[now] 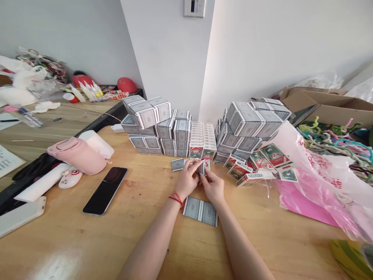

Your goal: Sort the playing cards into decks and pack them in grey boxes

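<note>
My left hand [187, 181] and my right hand [213, 187] meet above the middle of the table, both closed on one grey-patterned playing card [201, 167]. Whether it is a single card or a few together I cannot tell. Just beyond the fingers lie more cards, one face up and partly covered by my hands. A card with its back showing [177, 165] rests to the left of them. Between my forearms, two joined patterned cards [200, 210] lie flat on the table. A red string bracelet [175, 198] circles my left wrist.
Blocks built from patterned cards stand at back left [145, 116] and back right [244, 118], with rows of card boxes [202, 134] between. Loose card boxes [240, 170] lie at right beside pink plastic [309, 190]. A phone [105, 190] and pink bag [83, 155] lie left; tape [351, 256] sits front right.
</note>
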Tool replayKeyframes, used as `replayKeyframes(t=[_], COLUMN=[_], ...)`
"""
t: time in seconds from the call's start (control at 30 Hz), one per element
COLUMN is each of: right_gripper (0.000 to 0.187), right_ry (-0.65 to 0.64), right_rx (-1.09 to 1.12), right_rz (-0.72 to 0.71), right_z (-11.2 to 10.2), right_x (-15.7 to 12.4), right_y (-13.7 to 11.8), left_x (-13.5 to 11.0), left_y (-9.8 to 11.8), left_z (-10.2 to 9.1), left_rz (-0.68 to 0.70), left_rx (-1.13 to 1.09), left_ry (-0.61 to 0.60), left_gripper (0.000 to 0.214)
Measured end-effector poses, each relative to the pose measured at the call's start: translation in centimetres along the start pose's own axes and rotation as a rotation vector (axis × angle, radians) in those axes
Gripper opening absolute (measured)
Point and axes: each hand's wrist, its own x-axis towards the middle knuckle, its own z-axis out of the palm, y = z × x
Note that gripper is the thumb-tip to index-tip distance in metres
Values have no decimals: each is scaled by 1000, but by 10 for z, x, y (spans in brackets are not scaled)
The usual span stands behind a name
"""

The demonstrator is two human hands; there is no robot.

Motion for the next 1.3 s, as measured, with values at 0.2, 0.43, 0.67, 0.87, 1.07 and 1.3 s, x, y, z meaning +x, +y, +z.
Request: replayKeyframes(t=[0.2,0.43,0.67,0.87,1.07,1.3], right_gripper=[31,33,38,39,38,40], right_ry=[-83,-235,-115,34,68,118], right_rx=[403,634,480,96,-136,-348], right_rz=[214,293,319,145,40,-34], right_z=[-2,-5,-2,0,2,3], right_x=[4,6,4,2,-4,-5], right_y=[0,-7,-6,-5,-9,-9], left_x=[0,0,-5,-5,-1,1], left_y=[17,16,19,15,11,11], left_z=[-4,7,18,22,19,18], left_rz=[-59,-337,-287,-327,-357,-441], left_rx=[-262,-496,-267,-202,-258,-197], left_ry=[-41,50,-34,9,55,87], left_gripper=[62,32,28,32,40,48])
